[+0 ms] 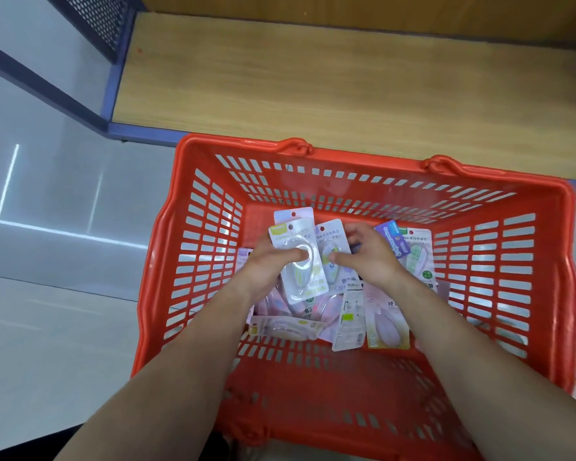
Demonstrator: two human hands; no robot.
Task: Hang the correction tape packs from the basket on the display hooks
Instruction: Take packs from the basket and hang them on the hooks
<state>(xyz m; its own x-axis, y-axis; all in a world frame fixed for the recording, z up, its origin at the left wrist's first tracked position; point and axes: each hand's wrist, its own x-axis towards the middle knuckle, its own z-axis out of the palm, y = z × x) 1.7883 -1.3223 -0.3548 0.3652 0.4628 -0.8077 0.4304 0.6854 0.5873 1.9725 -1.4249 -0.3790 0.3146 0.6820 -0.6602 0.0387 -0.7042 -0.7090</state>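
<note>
A red plastic basket [200,267] stands on the floor below me with several correction tape packs [386,314] loose on its bottom. Both my arms reach down into it. My left hand [263,271] grips a small stack of packs [300,261], thumb across the clear blister of the yellow-green top one. My right hand [369,257] pinches a blue-and-green pack [330,241] beside that stack, fingers curled over its upper edge. No display hooks are in view.
A low wooden shelf board [313,78] with a blue metal frame lies just beyond the basket. A dark perforated panel [103,21] rises at the shelf's left end. Glossy grey floor tiles [54,227] spread to the left.
</note>
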